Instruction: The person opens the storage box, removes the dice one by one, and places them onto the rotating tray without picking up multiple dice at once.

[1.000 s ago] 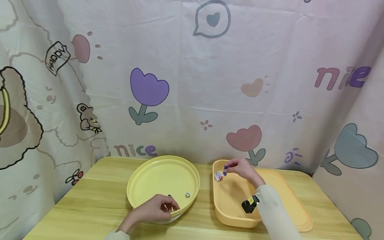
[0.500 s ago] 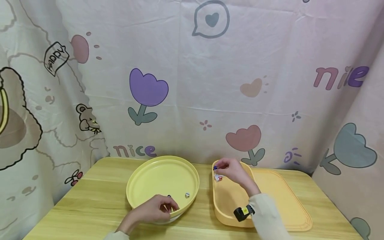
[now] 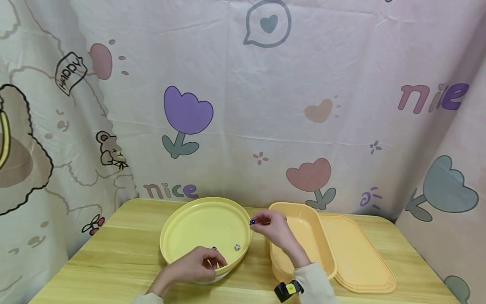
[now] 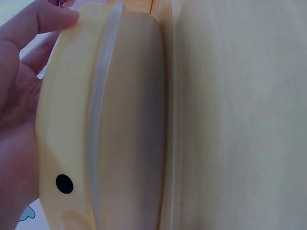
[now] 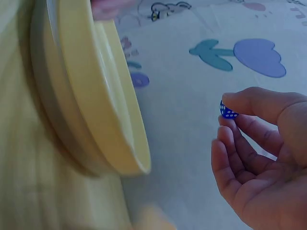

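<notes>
My right hand (image 3: 272,228) pinches a blue die (image 3: 252,222) between thumb and fingertips, beside the right rim of a round yellow tray (image 3: 205,202). White pips show on the blue die (image 5: 229,111) in the right wrist view. My left hand (image 3: 197,264) holds the near rim of the tray, its thumb (image 4: 67,18) on the outer wall in the left wrist view. On the tray floor lies a white die (image 3: 237,246). A dark die (image 3: 214,248) shows partly behind the left fingers. The right hand hides most of the dice in the box's far left corner.
An orange rectangular box (image 3: 329,257) stands right of the tray, with its flat lid (image 3: 360,253) lying alongside. Behind the wooden table (image 3: 114,245) hangs a printed curtain (image 3: 235,105).
My right hand has lifted the blue die out of the orange box and carried it left to the tray's rim. The left hand has stayed in place.
</notes>
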Action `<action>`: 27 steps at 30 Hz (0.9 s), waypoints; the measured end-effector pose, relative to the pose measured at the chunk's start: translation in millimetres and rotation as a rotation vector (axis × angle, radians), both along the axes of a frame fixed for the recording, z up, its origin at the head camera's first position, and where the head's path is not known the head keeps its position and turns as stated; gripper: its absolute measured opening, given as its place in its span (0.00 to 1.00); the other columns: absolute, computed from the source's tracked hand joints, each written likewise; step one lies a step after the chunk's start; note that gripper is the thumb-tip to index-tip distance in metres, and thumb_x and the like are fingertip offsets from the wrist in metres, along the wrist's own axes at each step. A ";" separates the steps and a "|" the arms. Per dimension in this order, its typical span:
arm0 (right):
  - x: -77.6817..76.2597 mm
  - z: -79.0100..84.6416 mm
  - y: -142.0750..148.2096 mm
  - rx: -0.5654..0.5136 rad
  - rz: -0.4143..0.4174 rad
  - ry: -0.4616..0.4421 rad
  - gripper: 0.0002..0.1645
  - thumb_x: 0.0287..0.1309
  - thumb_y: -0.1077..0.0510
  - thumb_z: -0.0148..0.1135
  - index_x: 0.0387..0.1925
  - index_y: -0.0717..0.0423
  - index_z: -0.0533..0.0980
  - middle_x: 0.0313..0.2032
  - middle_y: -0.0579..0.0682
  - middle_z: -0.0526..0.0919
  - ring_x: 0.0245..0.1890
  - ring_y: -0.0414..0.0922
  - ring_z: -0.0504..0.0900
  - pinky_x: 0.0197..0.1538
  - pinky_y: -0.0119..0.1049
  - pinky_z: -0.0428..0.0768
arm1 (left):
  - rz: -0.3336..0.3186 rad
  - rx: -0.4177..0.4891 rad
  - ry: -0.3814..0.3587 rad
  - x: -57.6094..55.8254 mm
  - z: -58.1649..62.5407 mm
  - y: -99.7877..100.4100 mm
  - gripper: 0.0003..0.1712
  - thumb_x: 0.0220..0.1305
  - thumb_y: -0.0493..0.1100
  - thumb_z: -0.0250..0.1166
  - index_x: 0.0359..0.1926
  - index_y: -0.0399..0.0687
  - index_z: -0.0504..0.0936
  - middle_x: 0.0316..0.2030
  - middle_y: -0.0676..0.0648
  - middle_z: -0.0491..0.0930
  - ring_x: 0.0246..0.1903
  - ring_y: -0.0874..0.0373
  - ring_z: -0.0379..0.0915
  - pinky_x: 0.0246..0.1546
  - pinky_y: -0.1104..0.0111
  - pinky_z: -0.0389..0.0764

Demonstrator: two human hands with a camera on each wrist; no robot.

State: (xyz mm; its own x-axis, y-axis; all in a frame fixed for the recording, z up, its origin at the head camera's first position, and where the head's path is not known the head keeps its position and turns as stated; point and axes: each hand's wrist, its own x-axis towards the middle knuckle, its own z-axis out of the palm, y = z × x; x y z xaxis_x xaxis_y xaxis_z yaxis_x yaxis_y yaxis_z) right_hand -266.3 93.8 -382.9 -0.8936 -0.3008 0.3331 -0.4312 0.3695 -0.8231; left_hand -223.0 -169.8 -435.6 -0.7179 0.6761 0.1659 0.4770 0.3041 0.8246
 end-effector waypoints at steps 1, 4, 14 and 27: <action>1.5 -1.9 -4.3 -0.017 0.007 0.000 0.07 0.49 0.67 0.69 0.33 0.63 0.81 0.28 0.48 0.81 0.30 0.42 0.78 0.33 0.31 0.78 | -0.002 0.003 0.000 -0.1 -0.1 -0.3 0.15 0.52 0.28 0.62 0.40 0.45 0.83 0.33 0.58 0.78 0.32 0.68 0.72 0.34 0.72 0.78; 4.2 -9.0 -17.2 -0.049 0.024 -0.010 0.07 0.49 0.66 0.70 0.33 0.63 0.81 0.28 0.48 0.82 0.30 0.42 0.78 0.34 0.31 0.78 | -0.016 0.013 0.013 -0.4 -0.8 -1.0 0.15 0.53 0.28 0.61 0.41 0.44 0.83 0.33 0.58 0.78 0.33 0.68 0.72 0.35 0.71 0.78; 4.4 -22.1 -43.3 -0.116 0.041 -0.061 0.09 0.50 0.64 0.69 0.34 0.63 0.81 0.29 0.48 0.81 0.32 0.42 0.77 0.35 0.32 0.77 | -0.029 0.003 0.037 -1.5 -0.1 -0.7 0.16 0.52 0.28 0.60 0.41 0.45 0.83 0.33 0.59 0.78 0.33 0.69 0.72 0.35 0.71 0.78; 0.6 -37.0 -49.2 -0.069 0.050 -0.096 0.07 0.48 0.67 0.70 0.31 0.64 0.80 0.26 0.46 0.79 0.29 0.39 0.75 0.31 0.28 0.76 | -0.017 -0.005 0.030 -1.9 2.2 -1.4 0.15 0.51 0.28 0.61 0.40 0.44 0.84 0.33 0.58 0.78 0.33 0.68 0.72 0.35 0.71 0.78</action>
State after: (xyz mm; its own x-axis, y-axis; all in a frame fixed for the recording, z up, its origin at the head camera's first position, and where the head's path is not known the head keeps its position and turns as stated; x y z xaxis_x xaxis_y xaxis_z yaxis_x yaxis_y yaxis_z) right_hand -265.7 44.6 -419.9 -0.9069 -0.3247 0.2685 -0.3659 0.2908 -0.8841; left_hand -225.0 -171.1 -433.4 -0.7013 0.6889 0.1835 0.5064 0.3003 0.8083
